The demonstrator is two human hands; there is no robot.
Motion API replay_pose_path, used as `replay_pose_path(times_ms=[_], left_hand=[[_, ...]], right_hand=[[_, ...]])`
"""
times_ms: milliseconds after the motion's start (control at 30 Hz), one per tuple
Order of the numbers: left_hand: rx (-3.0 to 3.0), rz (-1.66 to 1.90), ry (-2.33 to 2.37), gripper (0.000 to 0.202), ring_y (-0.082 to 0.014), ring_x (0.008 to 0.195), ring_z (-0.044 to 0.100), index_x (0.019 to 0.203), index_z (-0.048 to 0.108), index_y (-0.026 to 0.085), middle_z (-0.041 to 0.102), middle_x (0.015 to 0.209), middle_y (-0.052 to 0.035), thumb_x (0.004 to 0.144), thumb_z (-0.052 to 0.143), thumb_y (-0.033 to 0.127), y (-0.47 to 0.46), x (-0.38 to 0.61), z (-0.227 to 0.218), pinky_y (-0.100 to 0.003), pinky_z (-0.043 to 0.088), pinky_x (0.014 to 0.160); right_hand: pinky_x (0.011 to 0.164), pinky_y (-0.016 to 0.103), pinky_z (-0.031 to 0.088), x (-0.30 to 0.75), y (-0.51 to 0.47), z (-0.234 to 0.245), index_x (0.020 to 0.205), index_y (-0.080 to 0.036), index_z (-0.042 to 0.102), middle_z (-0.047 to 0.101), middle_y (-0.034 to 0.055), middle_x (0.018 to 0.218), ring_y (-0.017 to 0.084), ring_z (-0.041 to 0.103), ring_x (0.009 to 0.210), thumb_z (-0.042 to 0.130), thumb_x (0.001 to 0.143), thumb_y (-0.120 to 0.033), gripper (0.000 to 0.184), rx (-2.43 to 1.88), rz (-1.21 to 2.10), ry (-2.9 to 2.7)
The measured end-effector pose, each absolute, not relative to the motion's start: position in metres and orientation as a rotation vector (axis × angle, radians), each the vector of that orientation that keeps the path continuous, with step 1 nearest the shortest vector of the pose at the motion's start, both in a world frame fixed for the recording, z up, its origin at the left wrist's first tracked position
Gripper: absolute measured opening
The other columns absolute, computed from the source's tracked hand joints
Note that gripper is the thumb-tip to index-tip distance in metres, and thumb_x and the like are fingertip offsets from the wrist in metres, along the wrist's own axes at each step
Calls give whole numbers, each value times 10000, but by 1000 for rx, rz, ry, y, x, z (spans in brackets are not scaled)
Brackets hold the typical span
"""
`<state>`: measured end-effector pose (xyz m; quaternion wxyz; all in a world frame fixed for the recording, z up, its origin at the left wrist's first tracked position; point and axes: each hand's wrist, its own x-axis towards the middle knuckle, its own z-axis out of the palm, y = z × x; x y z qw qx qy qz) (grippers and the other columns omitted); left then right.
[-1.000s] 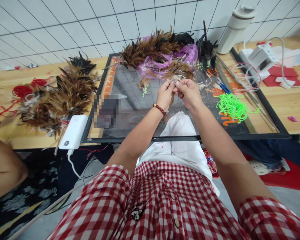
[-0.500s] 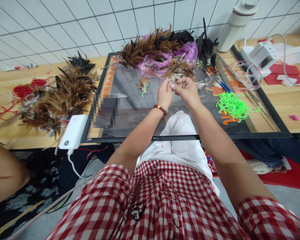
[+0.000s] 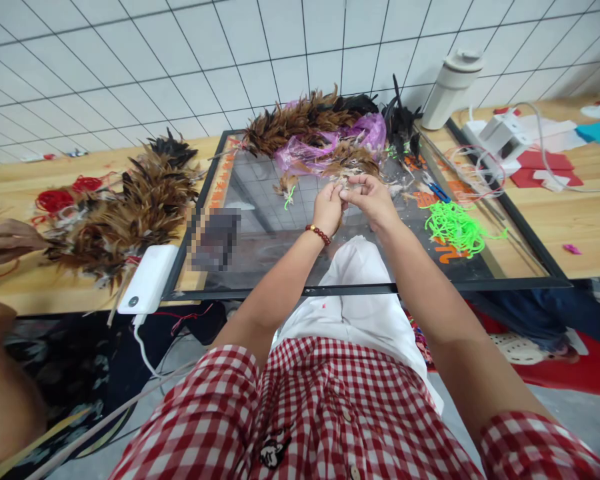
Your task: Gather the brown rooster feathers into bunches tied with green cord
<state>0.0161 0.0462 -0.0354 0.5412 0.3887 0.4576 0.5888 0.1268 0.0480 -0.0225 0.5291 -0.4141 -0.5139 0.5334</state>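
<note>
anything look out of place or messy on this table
Two things stand out. The white power bank sits right at the front edge of the wooden table, its cable hanging down, so it might get tugged off. Pale feather scraps lie scattered on the glass panel beside the right hand, like loose litter.

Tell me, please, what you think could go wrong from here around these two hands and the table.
The white device sits at the table's front edge, its cable hanging down; a snag could pull it off.

The green cords lie in a loose pile to the right of the right hand; a sideways sweep might tangle them.

The small feather cluster lies loose to the left of the left hand and could get brushed aside.
</note>
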Motion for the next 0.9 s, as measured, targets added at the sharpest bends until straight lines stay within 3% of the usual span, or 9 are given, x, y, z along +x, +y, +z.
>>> replay_pose_path(times_ms=[233,467,700,767,900], left_hand=[[920,1315,1021,234,-32,461,437,794,541,179,465,548,88,1025,508,185,36,22,-22,-176,338,540],[914,1224,948,212,-40,467,455,833,596,163,431,525,95,1018,496,132,24,23,-9,-175,368,571],[958,1342,837,115,-53,783,643,860,687,155,675,783,20,947,621,120,33,15,-12,-182,500,849],[1000,1299,818,100,-56,735,627,853,697,152,633,711,31,942,660,176,34,13,-11,-189,510,827],[1014,1150,887,223,-41,538,525,738,622,149,508,572,71,926,704,236,30,14,-9,-179,480,625]], right_hand=[[558,274,436,135,52,-20,1006,-232,717,622,-35,702,107,505,600,943,487,-674,718,-909,1247,-1239],[501,256,390,133,50,-19,733,-215,738,637,-24,639,93,480,547,940,447,-669,574,-884,1285,-1201],[654,282,486,137,52,-17,641,-206,673,612,-23,647,106,540,629,937,553,-534,430,-956,1047,-1200],[635,291,478,135,50,-15,632,-204,664,590,-20,618,115,535,612,917,595,-543,425,-993,1021,-1241],[556,286,443,132,47,-13,649,-209,654,585,-21,589,119,516,566,878,639,-552,410,-1058,1126,-1200]])
